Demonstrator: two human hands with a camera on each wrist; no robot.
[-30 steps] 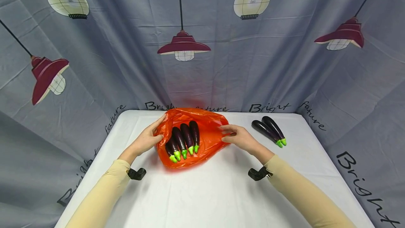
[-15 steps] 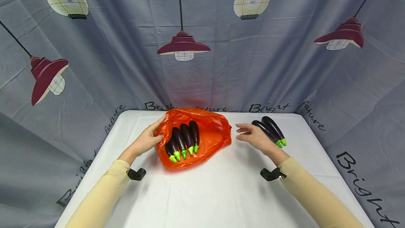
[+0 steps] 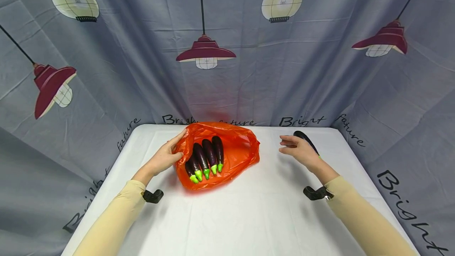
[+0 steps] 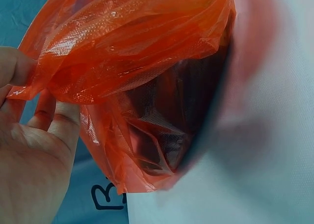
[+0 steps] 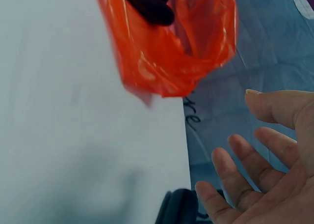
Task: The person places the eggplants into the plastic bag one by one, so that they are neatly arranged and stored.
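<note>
An orange plastic bag (image 3: 239, 155) lies with its mouth spread wide, and several eggplants (image 3: 209, 152) rest side by side inside, green stem ends toward the person. My left hand (image 3: 161, 159) pinches the left rim of the bag between thumb and fingers; the left wrist view shows the thumb (image 4: 14, 67) on the film. To the right of the bag, my right hand (image 3: 302, 153) holds nothing, its fingers extended and apart. It hovers in front of an eggplant (image 3: 305, 137) outside the bag, mostly covering the second one beside it. The right wrist view shows dark eggplant ends (image 5: 179, 207) beneath the fingers.
A white-covered table (image 3: 231, 220) carries everything. Behind and on both sides hangs a grey-blue curtain (image 3: 241, 90) printed with lamps and lettering, close to the table's far edge. A black wrist mount (image 3: 316, 193) sits below each forearm.
My right hand has let go of the bag's right rim and moved right, over toward the two loose eggplants. The left hand still grips the bag, which stays spread.
</note>
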